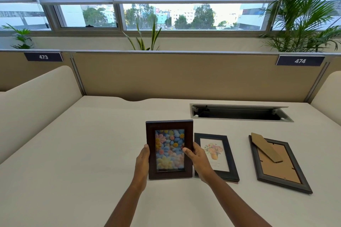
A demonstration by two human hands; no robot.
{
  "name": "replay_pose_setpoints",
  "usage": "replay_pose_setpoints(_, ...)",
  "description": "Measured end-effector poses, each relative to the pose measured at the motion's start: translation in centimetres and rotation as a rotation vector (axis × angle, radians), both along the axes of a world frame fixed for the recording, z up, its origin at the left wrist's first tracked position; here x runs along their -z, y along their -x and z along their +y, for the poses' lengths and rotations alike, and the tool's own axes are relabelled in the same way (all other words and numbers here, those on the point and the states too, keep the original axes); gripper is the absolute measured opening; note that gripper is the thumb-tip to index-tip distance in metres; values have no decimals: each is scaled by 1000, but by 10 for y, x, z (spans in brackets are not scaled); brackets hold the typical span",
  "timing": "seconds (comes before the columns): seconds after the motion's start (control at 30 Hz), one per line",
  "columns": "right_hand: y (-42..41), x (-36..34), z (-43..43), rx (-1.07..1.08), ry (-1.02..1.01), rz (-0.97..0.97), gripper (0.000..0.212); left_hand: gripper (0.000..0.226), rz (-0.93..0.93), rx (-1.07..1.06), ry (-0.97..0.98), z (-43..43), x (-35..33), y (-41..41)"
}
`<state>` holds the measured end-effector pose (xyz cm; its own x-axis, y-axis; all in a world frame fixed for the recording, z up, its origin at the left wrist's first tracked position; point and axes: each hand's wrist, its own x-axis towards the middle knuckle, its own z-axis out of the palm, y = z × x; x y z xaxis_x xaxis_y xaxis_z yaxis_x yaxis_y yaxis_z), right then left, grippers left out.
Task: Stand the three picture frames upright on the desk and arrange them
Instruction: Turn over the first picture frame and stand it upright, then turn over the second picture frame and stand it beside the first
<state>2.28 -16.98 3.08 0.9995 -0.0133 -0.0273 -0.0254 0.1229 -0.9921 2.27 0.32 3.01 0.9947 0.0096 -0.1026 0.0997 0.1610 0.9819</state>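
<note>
A dark brown frame (pixel 169 149) with a colourful flower picture stands upright at the middle of the white desk (pixel 73 153), facing me. My left hand (pixel 142 162) grips its left edge and my right hand (pixel 198 160) grips its right edge, thumb on the glass. Just to its right a black frame (pixel 215 155) with a flower-vase print lies flat, face up, partly under my right hand. Farther right a third dark frame (pixel 278 164) lies face down, its brown cardboard back and fold-out stand showing.
An open cable hatch (pixel 239 113) is sunk into the desk behind the frames. A beige partition (pixel 184 75) closes the back, with cream side dividers (pixel 36 101) left and right. Plants stand beyond it below the window.
</note>
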Motion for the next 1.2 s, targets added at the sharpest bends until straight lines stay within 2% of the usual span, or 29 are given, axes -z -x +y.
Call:
replay_pose_setpoints(0.13,-1,-1,1,-21,55,7,21,37,8,-53,22,0,-5,5)
replay_pose_setpoints(0.2,1,-1,-1,-34,116,8,20,39,15,-101,-41,-2,-2,8)
replay_pose_setpoints(0.27,3,0,-4,-40,226,12,25,40,-14,-241,-181,-5,5,12)
replay_pose_setpoints(0.37,7,4,-15,50,352,2,32,39,-149,-563,-454,-12,12,24)
replay_pose_setpoints(0.47,12,7,-36,272,436,-58,27,42,-388,-659,-582,-24,15,42)
replay_pose_setpoints(0.6,20,10,-68,498,564,1,24,40,-686,-415,-757,-50,20,59)
replay_pose_setpoints(0.7,23,13,-84,516,754,126,28,41,-867,-148,-910,-72,24,61)
replay_pose_setpoints(0.77,24,13,-89,495,846,206,34,42,-903,54,-1007,-90,21,61)
replay_pose_setpoints(0.83,26,13,-90,473,916,286,39,44,-860,187,-1073,-111,21,57)
replay_pose_setpoints(0.93,29,13,-89,447,949,382,39,50,-534,382,-1104,-136,14,50)
replay_pose_setpoints(1.07,29,12,-88,434,1019,424,31,59,-239,423,-1222,-154,10,36)
replay_pose_setpoints(1.2,26,9,-91,399,1028,465,30,56,-66,465,-1251,-159,12,33)
